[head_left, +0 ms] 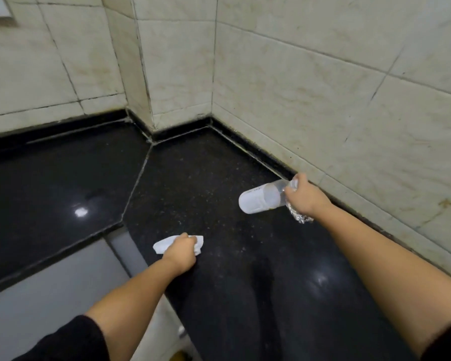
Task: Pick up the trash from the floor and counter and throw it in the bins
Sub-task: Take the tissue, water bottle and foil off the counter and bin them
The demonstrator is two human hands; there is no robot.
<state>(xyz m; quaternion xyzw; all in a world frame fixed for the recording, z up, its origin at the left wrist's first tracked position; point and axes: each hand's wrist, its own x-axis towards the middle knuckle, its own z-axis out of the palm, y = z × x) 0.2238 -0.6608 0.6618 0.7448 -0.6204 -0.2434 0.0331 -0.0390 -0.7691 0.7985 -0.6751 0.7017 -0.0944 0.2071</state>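
Fingers of my left hand (pixel 180 250) clench soft white tissue (pixel 162 244); right hand's (pixel 303 198) pinch the light clear plastic bottle's (pixel 261 198) neck at two o'clock.

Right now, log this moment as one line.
left hand: gripping crumpled tissue | right hand: holding plastic bottle, foil ball | surface: black counter

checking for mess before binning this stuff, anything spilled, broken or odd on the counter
No spill or breakage shows. The clear plastic bottle lies tipped on its side in the right hand, beside crumpled foil. The left hand closes on a crumpled white paper. The black counter looks dry, only speckled with glare.
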